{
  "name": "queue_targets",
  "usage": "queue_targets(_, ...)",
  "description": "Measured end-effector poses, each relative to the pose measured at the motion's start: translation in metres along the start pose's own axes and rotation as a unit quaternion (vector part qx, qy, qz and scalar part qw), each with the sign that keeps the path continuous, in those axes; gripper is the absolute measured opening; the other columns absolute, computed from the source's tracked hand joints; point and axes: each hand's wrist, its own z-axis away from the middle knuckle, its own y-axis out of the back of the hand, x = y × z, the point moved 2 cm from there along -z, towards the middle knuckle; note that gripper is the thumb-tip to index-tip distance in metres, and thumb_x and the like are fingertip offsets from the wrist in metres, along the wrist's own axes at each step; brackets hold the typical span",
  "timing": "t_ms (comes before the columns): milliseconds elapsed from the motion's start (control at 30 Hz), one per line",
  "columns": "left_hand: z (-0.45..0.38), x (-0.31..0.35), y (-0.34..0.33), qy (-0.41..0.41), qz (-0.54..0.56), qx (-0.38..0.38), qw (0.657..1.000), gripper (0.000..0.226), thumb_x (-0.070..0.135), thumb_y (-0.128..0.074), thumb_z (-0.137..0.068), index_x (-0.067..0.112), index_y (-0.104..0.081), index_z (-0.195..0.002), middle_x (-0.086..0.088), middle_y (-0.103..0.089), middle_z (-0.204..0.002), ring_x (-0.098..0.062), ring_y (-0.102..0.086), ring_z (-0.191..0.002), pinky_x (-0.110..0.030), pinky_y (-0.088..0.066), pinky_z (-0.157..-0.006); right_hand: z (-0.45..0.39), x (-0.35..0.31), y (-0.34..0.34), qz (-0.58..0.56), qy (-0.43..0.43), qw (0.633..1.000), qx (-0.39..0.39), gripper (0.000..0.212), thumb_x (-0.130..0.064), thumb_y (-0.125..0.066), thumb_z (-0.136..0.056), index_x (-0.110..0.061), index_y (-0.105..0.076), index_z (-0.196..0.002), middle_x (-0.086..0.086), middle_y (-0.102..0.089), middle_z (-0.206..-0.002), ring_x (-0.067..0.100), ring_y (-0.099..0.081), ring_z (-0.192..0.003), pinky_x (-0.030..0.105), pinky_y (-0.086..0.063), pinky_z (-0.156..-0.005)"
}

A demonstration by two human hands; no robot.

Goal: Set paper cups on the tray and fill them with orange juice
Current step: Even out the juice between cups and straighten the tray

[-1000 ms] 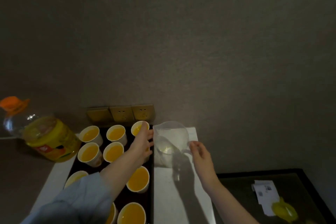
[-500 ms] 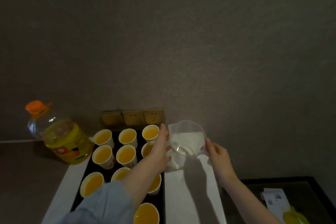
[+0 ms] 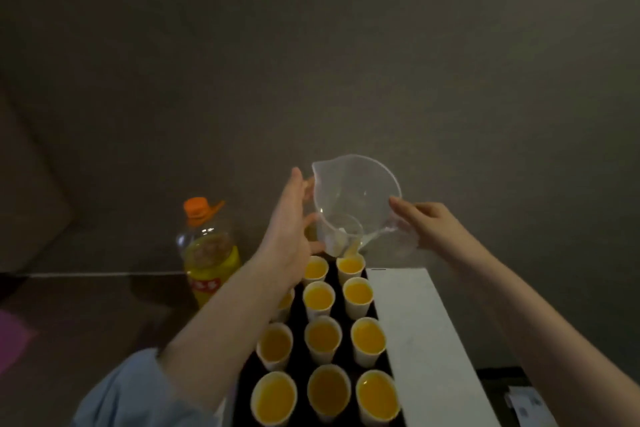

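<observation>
While the nearest paper cups (image 3: 328,392) stand brim-high with orange juice (image 3: 376,396) on the dark tray (image 3: 247,367), the work in hand sits farther back, at the last row. Row upon row of filled cups runs away from the viewer, three across, beside the white bench (image 3: 426,340) edge on the right. Every cup in view appears full, so the task looks close to done, and what remains is likely draining the final drops.

Above the far right cup (image 3: 350,265) hangs a clear plastic jug (image 3: 356,204), lifted and tilted, nearly empty, with a little yellow at its low edge. To do this well, keep the jug steady and directly over that cup, tip slowly so the dregs fall inside the rim, and stop before the juice crests; the cups stand close, so a stray knock could slop several.

The left hand (image 3: 289,222) reaches forward, fingers fairly straight, pressing against the jug's left side to steady it. The right hand (image 3: 427,227) curls round the jug's right side, gripping what seems to be the handle. Beyond, left of the tray, a large bottle (image 3: 207,253) with an orange cap stands upright.
</observation>
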Motion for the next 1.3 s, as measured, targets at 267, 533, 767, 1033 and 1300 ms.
queue_targets(267, 0.060, 0.032, 0.175, -0.026, -0.106, 0.090, 0.990, 0.047, 0.058, -0.041, -0.095, 0.024, -0.066, -0.117, -0.006, -0.070, -0.113, -0.026, -0.065, -0.105, -0.049, -0.050, -0.092, 0.041, -0.052, -0.181, 0.027, -0.043, 0.989, -0.136, 0.041, -0.055, -0.068, -0.080, -0.015, -0.074, -0.078, -0.007, -0.071, -0.062, 0.006, -0.067, -0.061, 0.020, -0.049, -0.053)
queue_targets(533, 0.060, -0.012, 0.286, 0.025, -0.108, 0.153, 0.982, 0.050, 0.062, -0.042, -0.092, 0.023, -0.071, -0.103, 0.001, -0.075, -0.098, -0.019, -0.068, -0.093, -0.037, -0.052, -0.071, 0.071, -0.005, -0.319, -0.091, -0.185, 0.957, -0.203, 0.029, -0.042, -0.075, -0.080, -0.016, -0.069, -0.093, -0.003, -0.073, -0.079, 0.014, -0.068, -0.083, 0.032, -0.055, -0.068)
queue_targets(767, 0.002, -0.070, 0.315, 0.148, -0.014, 0.151, 0.977, 0.066, 0.060, -0.034, -0.097, 0.005, -0.060, -0.123, -0.017, -0.067, -0.114, -0.030, -0.063, -0.107, -0.043, -0.047, -0.098, 0.062, 0.042, -0.355, -0.129, -0.290, 0.940, -0.125, 0.029, -0.028, -0.074, -0.084, -0.002, -0.063, -0.091, 0.013, -0.067, -0.092, 0.023, -0.066, -0.085, 0.029, -0.051, -0.059)
queue_targets(1033, -0.022, -0.100, 0.320, 0.149, -0.071, 0.096, 0.982, 0.058, 0.059, -0.026, -0.099, 0.017, -0.065, -0.112, -0.002, -0.077, -0.086, -0.015, -0.074, -0.077, -0.029, -0.055, -0.060, 0.064, 0.072, -0.373, -0.169, -0.341, 0.921, -0.078, 0.034, -0.032, -0.072, -0.086, -0.003, -0.064, -0.101, 0.015, -0.068, -0.104, 0.026, -0.066, -0.096, 0.028, -0.056, -0.065)
queue_targets(1300, -0.037, -0.109, 0.321, 0.134, -0.078, 0.138, 0.978, 0.048, 0.056, -0.037, -0.097, 0.020, -0.068, -0.105, -0.002, -0.077, -0.081, -0.020, -0.070, -0.086, -0.032, -0.050, -0.068, 0.059, 0.083, -0.385, -0.159, -0.346, 0.921, -0.077, 0.039, -0.038, -0.075, -0.081, -0.006, -0.064, -0.100, 0.012, -0.069, -0.103, 0.024, -0.066, -0.097, 0.038, -0.059, -0.080)
